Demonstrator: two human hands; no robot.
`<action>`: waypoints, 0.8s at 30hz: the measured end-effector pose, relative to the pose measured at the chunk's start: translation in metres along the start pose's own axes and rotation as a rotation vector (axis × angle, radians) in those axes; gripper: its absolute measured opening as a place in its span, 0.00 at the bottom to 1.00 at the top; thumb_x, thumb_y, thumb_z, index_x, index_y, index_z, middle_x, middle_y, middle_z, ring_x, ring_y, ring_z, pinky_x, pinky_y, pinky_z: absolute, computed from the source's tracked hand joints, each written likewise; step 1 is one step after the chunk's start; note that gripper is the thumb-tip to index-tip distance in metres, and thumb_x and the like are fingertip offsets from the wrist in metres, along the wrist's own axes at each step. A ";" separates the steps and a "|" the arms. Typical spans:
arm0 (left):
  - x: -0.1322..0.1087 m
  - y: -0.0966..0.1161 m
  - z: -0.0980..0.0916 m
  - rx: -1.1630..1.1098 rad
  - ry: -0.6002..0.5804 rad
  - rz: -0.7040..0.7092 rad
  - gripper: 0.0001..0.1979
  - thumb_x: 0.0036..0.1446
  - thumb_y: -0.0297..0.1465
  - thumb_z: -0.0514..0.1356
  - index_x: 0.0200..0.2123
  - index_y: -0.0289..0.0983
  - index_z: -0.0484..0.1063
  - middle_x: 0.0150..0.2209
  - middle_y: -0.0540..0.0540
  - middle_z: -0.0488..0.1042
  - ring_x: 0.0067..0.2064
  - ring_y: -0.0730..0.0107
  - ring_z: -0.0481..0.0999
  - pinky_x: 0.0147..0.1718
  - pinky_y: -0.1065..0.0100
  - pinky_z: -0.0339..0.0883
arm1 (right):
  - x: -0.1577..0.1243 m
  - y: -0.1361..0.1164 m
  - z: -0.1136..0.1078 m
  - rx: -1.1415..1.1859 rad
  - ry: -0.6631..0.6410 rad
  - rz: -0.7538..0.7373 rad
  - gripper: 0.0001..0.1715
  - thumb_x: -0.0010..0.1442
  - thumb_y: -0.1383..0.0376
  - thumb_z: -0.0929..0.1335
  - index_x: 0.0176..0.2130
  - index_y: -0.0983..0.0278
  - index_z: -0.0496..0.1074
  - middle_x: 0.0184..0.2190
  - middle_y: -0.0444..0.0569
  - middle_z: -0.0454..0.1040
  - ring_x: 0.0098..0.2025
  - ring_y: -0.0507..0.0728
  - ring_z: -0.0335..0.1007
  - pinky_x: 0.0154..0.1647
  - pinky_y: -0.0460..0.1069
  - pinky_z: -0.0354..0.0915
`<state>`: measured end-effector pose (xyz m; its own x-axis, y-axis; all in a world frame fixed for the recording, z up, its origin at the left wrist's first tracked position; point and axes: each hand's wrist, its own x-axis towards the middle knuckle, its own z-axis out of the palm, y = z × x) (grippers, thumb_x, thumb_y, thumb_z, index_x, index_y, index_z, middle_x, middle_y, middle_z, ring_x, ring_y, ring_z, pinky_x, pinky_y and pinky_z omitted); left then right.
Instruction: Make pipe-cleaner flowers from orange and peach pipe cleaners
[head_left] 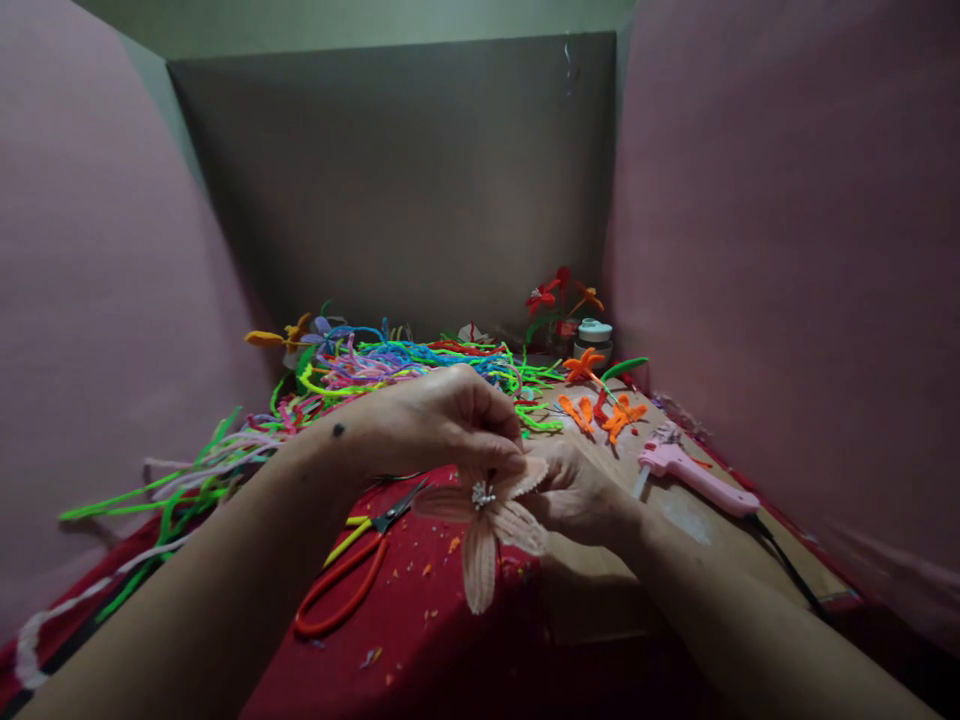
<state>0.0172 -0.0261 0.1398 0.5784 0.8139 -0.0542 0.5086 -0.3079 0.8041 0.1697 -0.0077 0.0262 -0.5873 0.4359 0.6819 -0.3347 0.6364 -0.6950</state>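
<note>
A pale peach pipe-cleaner flower (478, 560) with white stamens at its centre is held up between my two hands. My left hand (450, 420) reaches over it from above, thumb and fingers pinched on an upper petal. From the right, my right hand (581, 490) has its fingers closed at the flower's side, behind the petals; part of that grip is hidden. Below and left of the flower lie scissors (349, 590) with red handles, their dark blades pointing toward it.
Many coloured pipe cleaners (405, 365) are heaped at the back left. A pink glue gun (697, 475) rests on a cardboard sheet (682, 520) at right, near orange flower pieces (619, 415). A small lidded jar (594, 335) and red flowers (551, 295) stand behind. Scraps dot the red cloth (405, 640).
</note>
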 end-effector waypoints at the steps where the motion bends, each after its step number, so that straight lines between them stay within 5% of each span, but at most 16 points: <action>1: 0.000 0.001 0.001 0.008 -0.003 0.008 0.06 0.41 0.26 0.64 0.15 0.37 0.75 0.15 0.49 0.70 0.18 0.74 0.66 0.17 0.74 0.55 | 0.000 0.000 0.000 -0.002 0.006 0.005 0.14 0.57 0.68 0.65 0.20 0.64 0.67 0.24 0.40 0.63 0.26 0.47 0.59 0.27 0.43 0.61; 10: 0.003 0.004 -0.003 -0.090 0.068 -0.027 0.03 0.38 0.27 0.67 0.17 0.36 0.76 0.17 0.49 0.71 0.19 0.73 0.68 0.17 0.75 0.59 | 0.000 0.000 -0.002 0.002 0.038 -0.011 0.13 0.59 0.61 0.66 0.25 0.62 0.73 0.24 0.42 0.67 0.27 0.49 0.62 0.29 0.46 0.64; 15: -0.011 -0.002 -0.011 -0.061 0.392 0.069 0.07 0.44 0.33 0.64 0.29 0.38 0.78 0.26 0.48 0.77 0.26 0.72 0.72 0.23 0.75 0.64 | 0.000 0.007 -0.005 0.126 0.159 -0.085 0.02 0.54 0.65 0.71 0.30 0.60 0.77 0.27 0.44 0.72 0.33 0.51 0.67 0.37 0.48 0.66; 19: -0.029 -0.006 -0.006 -0.054 0.576 0.102 0.08 0.46 0.35 0.63 0.29 0.37 0.77 0.24 0.49 0.74 0.24 0.74 0.69 0.20 0.75 0.61 | -0.001 0.008 -0.006 0.105 0.228 -0.055 0.06 0.55 0.68 0.70 0.32 0.58 0.79 0.30 0.45 0.73 0.35 0.51 0.68 0.38 0.48 0.65; 24: -0.036 -0.018 0.004 -0.060 0.463 -0.037 0.17 0.48 0.41 0.62 0.17 0.36 0.68 0.16 0.52 0.63 0.18 0.79 0.58 0.15 0.76 0.50 | -0.001 0.006 -0.007 0.064 0.247 -0.071 0.08 0.57 0.67 0.70 0.35 0.55 0.79 0.31 0.44 0.73 0.35 0.51 0.67 0.38 0.48 0.65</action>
<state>-0.0096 -0.0518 0.1249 0.2081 0.9622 0.1756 0.4774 -0.2566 0.8404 0.1733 0.0002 0.0232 -0.3659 0.5385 0.7590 -0.4190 0.6329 -0.6510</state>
